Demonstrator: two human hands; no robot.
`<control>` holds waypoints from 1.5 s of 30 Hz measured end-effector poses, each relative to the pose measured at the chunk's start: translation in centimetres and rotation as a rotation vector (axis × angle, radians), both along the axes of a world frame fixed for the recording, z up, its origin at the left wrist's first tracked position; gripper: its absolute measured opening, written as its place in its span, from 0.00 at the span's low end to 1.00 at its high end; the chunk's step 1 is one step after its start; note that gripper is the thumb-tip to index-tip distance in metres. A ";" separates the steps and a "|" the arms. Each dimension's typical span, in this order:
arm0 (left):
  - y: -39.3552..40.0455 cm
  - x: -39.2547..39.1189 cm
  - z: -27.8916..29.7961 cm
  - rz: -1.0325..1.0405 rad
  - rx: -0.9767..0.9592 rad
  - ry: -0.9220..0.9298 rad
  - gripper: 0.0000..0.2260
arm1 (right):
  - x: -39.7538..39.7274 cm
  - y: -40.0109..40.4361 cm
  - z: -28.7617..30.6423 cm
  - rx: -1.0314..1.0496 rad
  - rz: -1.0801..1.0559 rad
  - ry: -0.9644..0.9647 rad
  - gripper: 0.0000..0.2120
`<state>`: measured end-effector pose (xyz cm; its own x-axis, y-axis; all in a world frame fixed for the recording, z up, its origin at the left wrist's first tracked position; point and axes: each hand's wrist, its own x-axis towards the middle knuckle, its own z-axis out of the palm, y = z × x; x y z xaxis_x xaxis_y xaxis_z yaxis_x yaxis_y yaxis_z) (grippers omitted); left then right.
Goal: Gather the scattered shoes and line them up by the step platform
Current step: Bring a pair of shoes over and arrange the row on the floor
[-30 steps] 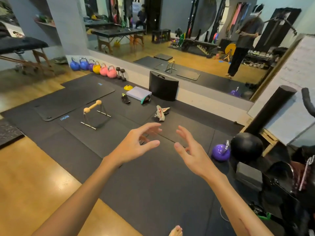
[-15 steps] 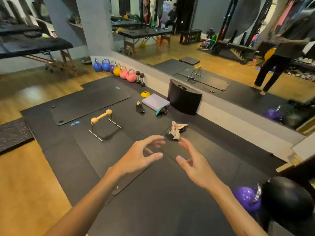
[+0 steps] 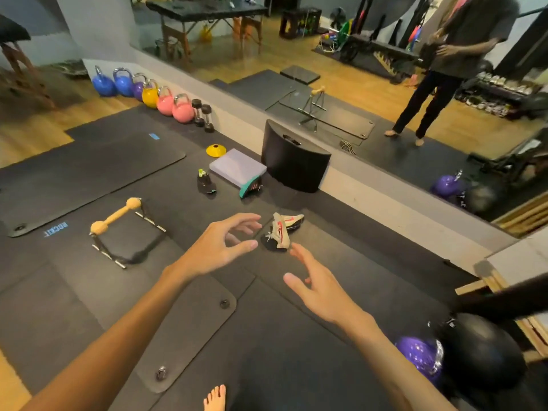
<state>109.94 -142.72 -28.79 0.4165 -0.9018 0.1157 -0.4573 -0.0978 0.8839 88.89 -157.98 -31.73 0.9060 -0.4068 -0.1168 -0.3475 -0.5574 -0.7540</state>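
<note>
A white shoe with red marks (image 3: 281, 231) lies tipped on the black mat, a second pale shoe (image 3: 293, 219) just behind it. A black shoe with a green tongue (image 3: 205, 182) stands left of the grey step platform (image 3: 237, 169). A teal-soled shoe (image 3: 251, 187) leans on its side against the platform's near corner. My left hand (image 3: 221, 247) hovers above the mat, fingers loosely curved, holding nothing, just left of the white shoe. My right hand (image 3: 318, 287) is held out with fingers spread, empty, below and right of that shoe.
A wood-handled parallette (image 3: 118, 223) stands on the mat at left. A black curved box (image 3: 293, 161) sits against the mirror wall beside a yellow cone (image 3: 216, 150). Kettlebells (image 3: 166, 102) line the wall. A purple kettlebell (image 3: 421, 357) and black ball (image 3: 480, 348) lie at right.
The view has closed in on the shoes, which now appear larger and nearer. Both hands stay raised and empty, now close to the white shoe.
</note>
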 end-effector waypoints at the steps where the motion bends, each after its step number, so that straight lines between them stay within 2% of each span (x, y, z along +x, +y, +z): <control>1: -1.7 1.6 0.0 -0.016 0.013 -0.017 0.21 | 1.1 -1.4 -0.2 0.003 -0.017 0.007 0.35; 7: -12.7 8.2 -3.0 -0.055 0.065 -0.067 0.23 | 8.6 -11.1 -4.7 0.078 -0.009 0.050 0.33; 13: -26.3 14.7 -13.0 0.003 0.168 0.003 0.21 | 17.6 -23.3 -15.2 0.019 0.133 0.243 0.35; 16: -33.3 18.1 -20.8 0.066 0.164 0.020 0.22 | 22.4 -29.3 -23.4 -0.078 0.239 0.317 0.34; 18: -37.4 20.0 -26.6 0.101 0.191 -0.011 0.26 | 25.0 -32.3 -29.6 -0.158 0.246 0.362 0.31; 23: -45.5 24.4 -42.5 0.116 0.152 -0.090 0.31 | 29.9 -36.5 -47.9 -0.363 0.364 0.360 0.23; 27: -51.1 26.6 -56.1 0.188 0.163 -0.142 0.31 | 32.5 -39.1 -63.7 -0.525 0.551 0.398 0.11; 28: -52.7 26.7 -59.2 0.212 0.180 -0.161 0.30 | 33.0 -39.5 -67.4 -0.566 0.591 0.407 0.11; 30: -56.0 26.9 -64.8 0.242 0.225 -0.210 0.27 | 33.9 -40.4 -74.1 -0.677 0.650 0.425 0.18; 32: -59.3 27.6 -69.1 0.255 0.268 -0.260 0.25 | 34.9 -41.3 -79.3 -0.823 0.653 0.452 0.24; 34: -61.5 28.7 -72.7 0.278 0.294 -0.311 0.25 | 35.4 -41.8 -83.4 -0.931 0.618 0.475 0.26; 37: -63.2 31.2 -78.6 0.354 0.291 -0.359 0.23 | 35.8 -42.9 -87.8 -1.054 0.540 0.537 0.26; 39: -63.5 33.6 -82.3 0.393 0.393 -0.322 0.23 | 36.1 -44.4 -88.5 -1.067 0.498 0.538 0.21; 42: -62.8 36.6 -86.0 0.427 0.595 -0.212 0.23 | 35.4 -47.4 -87.4 -1.052 0.458 0.412 0.17; 45: -61.6 36.9 -88.2 0.352 0.683 -0.128 0.19 | 34.9 -48.4 -86.9 -1.007 0.542 0.299 0.18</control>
